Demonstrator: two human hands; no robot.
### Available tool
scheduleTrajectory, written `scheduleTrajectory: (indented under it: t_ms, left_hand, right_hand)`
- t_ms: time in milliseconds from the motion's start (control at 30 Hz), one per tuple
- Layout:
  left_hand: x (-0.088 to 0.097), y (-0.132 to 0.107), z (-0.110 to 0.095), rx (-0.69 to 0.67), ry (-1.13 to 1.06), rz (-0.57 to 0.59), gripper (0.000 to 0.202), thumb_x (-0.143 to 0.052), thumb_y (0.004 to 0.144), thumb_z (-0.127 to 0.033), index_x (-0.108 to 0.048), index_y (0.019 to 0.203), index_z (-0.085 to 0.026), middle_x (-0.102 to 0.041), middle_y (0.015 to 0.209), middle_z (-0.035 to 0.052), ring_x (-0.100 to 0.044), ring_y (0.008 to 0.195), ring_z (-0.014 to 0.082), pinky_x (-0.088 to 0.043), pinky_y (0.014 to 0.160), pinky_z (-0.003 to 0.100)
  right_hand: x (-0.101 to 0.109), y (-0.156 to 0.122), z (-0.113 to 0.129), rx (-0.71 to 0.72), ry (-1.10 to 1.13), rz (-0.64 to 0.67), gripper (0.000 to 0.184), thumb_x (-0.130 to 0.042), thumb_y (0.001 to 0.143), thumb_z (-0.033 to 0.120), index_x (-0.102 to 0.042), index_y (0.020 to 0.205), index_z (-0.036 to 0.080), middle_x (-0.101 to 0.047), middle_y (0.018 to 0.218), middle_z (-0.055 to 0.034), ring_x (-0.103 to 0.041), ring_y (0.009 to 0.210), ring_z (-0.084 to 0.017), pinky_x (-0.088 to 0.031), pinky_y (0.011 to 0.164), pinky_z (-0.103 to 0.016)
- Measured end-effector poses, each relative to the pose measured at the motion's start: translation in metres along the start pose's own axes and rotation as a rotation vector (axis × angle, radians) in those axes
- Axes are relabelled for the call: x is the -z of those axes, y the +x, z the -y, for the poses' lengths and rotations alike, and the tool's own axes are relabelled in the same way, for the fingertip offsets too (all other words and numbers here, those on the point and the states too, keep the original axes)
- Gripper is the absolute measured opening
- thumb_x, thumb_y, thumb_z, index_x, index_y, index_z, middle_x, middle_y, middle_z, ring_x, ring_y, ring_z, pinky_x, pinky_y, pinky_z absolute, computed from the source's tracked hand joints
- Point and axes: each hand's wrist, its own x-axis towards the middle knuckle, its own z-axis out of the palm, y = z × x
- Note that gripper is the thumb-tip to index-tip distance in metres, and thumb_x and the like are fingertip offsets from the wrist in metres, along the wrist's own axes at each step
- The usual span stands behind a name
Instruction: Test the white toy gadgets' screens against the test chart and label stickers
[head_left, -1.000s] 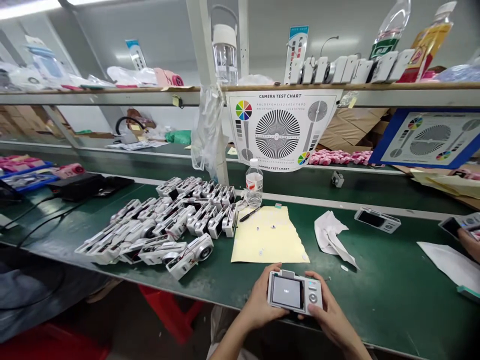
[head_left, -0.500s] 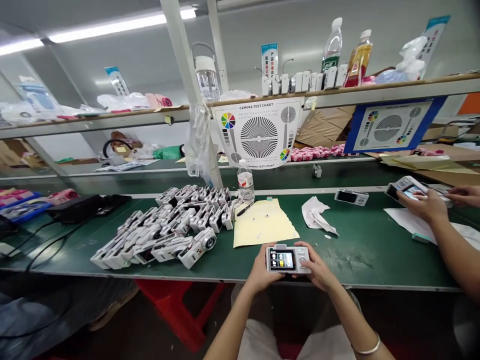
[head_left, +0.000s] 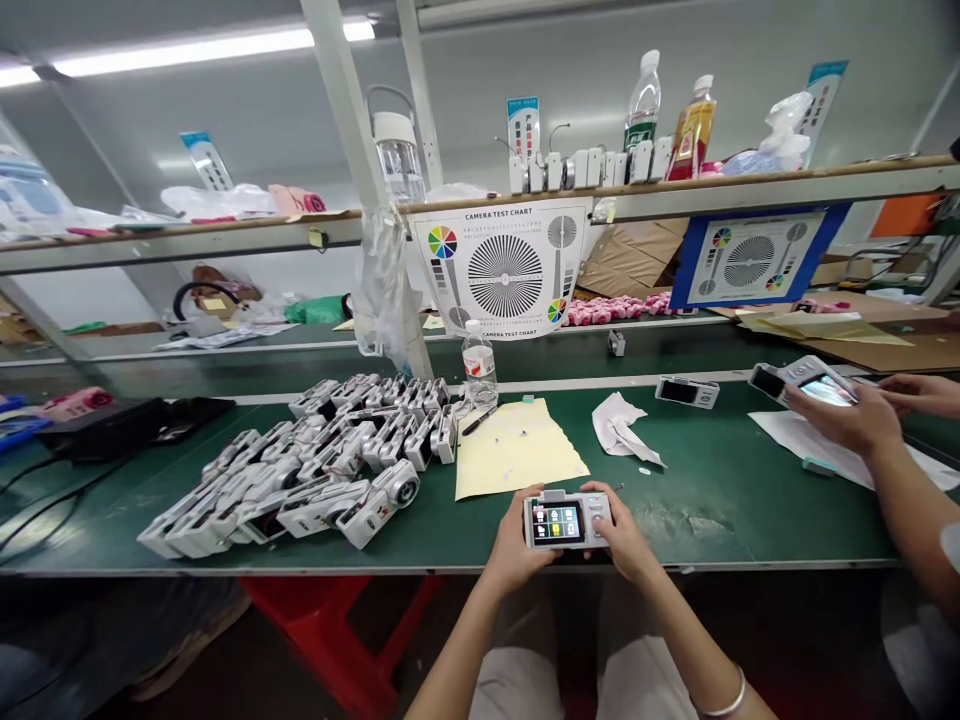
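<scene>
Newly lit menu screen (head_left: 556, 521) on a white compact camera (head_left: 589, 532), held firmly in left hand (head_left: 514, 548) and right hand (head_left: 624, 530) at worktop (head_left: 720, 530) front edge.

Left hand (head_left: 514, 545) and right hand (head_left: 622, 530) curled in a two-handed grip, thumbs (head_left: 598, 505) on top, forearms (head_left: 450, 660) converging upward from below.

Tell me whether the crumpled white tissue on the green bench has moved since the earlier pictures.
No. The crumpled white tissue lies to the right of the yellow sheet, with the same gap and shape as earlier; only the camera view has shifted.
</scene>
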Motion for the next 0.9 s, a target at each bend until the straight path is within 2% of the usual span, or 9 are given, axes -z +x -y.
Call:
scheduleTrajectory:
  t_ms: [100,233,633,900]
  left_hand:
    - [0.000,-0.001,0.001,0.004,-0.006,0.004,0.068,-0.067,0.049,-0.013,-0.042,0.112,-0.017,-0.053,0.118,0.0093,-0.054,0.102,0.0235,-0.043,0.088,0.036]
    - [-0.001,-0.001,0.002,0.014,-0.005,0.000,0.069,-0.069,0.050,-0.014,-0.042,0.114,-0.018,-0.048,0.126,0.0103,-0.050,0.110,0.0250,-0.041,0.092,0.036]
    - [0.000,-0.002,-0.004,0.098,0.048,0.018,0.068,-0.069,0.052,-0.011,-0.043,0.113,-0.021,-0.046,0.128,0.0098,-0.051,0.111,0.0261,-0.042,0.094,0.038]
    - [0.003,-0.004,-0.001,0.053,0.091,0.041,0.062,-0.072,0.058,-0.018,-0.042,0.112,-0.022,-0.044,0.131,0.0109,-0.046,0.119,0.0275,-0.039,0.098,0.040]
  right_hand:
    - [0.000,-0.001,0.000,0.009,-0.047,-0.027,0.044,-0.048,0.063,0.011,-0.043,0.105,0.021,-0.052,0.067,0.0058,-0.050,0.047,-0.010,-0.048,0.037,-0.023]
    - [0.000,-0.003,0.001,0.005,-0.051,-0.024,0.045,-0.052,0.065,0.017,-0.043,0.109,0.021,-0.052,0.074,0.0029,-0.053,0.056,-0.013,-0.051,0.040,-0.024]
    - [-0.001,-0.008,0.004,-0.062,-0.082,-0.055,0.044,-0.054,0.070,0.024,-0.044,0.112,0.021,-0.052,0.075,0.0005,-0.051,0.057,-0.014,-0.053,0.042,-0.027]
    - [0.002,-0.011,0.003,-0.106,-0.119,-0.083,0.044,-0.055,0.070,0.024,-0.046,0.114,0.022,-0.051,0.079,-0.0019,-0.050,0.059,-0.014,-0.053,0.041,-0.025]
